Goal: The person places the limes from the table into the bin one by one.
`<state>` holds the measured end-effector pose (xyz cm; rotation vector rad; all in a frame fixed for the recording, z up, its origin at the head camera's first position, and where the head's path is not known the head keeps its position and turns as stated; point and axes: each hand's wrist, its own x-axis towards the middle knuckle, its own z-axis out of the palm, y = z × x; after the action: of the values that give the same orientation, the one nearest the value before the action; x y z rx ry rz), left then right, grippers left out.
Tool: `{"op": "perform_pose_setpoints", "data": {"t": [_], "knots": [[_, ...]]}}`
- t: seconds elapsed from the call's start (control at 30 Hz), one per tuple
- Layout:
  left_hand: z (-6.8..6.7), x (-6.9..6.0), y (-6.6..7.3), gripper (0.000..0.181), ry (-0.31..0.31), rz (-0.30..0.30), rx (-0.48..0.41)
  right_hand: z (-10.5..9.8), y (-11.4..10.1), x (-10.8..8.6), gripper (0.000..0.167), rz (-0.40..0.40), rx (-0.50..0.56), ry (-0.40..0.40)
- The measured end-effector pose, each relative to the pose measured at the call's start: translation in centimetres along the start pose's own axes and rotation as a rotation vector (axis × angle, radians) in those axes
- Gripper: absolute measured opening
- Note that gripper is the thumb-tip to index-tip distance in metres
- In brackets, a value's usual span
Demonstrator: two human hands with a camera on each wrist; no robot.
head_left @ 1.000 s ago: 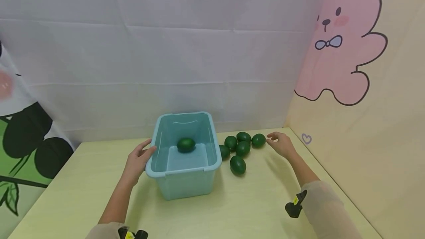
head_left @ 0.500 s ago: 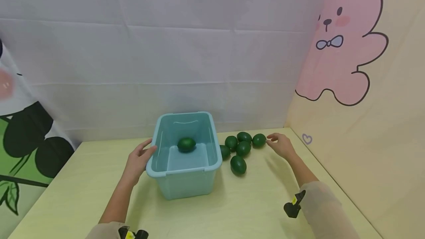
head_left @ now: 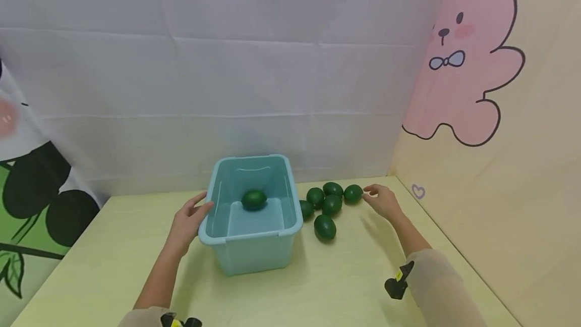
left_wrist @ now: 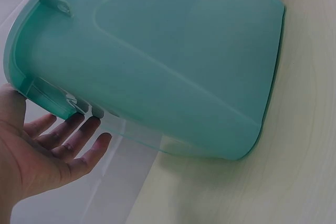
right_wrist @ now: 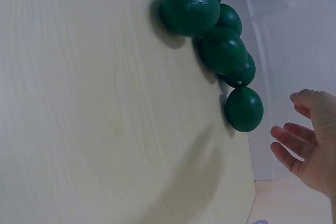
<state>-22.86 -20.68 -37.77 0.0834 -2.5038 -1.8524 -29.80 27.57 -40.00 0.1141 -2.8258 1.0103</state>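
Observation:
A light teal plastic bin stands on the table with one smooth, dark green, avocado-like fruit on its floor. My left hand holds the bin's left rim, thumb at the top edge. The left wrist view has the fingers under the lip. Several matching fruits lie in a loose cluster right of the bin; the leftmost is partly hidden behind it. My right hand is beside the rightmost fruit, its fingers bent loosely and holding nothing. In the right wrist view a gap shows between the fingers and that fruit.
The pale yellow table ends at a white cloth backdrop behind the bin. A cream wall panel with a pink bear drawing borders the right side. The nearest fruit lies in front of the cluster.
Both hands, the bin and the fruits keep their places. Only the head view shifts slightly, and the right forearm moves a little to the left.

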Motion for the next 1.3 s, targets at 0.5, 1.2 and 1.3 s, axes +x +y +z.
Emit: {"op": "perform_pose_setpoints", "data": {"t": [0.5,1.2,1.3], "knots": [[0.0,0.0,0.0,0.066,0.017,-0.002,-0.004,0.4,0.1,0.1,0.04,0.011,-0.002,0.0],[0.1,0.1,0.0,0.068,0.012,-0.006,-0.004,1.3,0.5,0.2,0.044,0.052,0.021,-0.026],[0.1,0.1,0.1,0.069,0.014,-0.006,-0.005,1.5,0.7,0.2,0.043,0.054,0.024,-0.026]]}}
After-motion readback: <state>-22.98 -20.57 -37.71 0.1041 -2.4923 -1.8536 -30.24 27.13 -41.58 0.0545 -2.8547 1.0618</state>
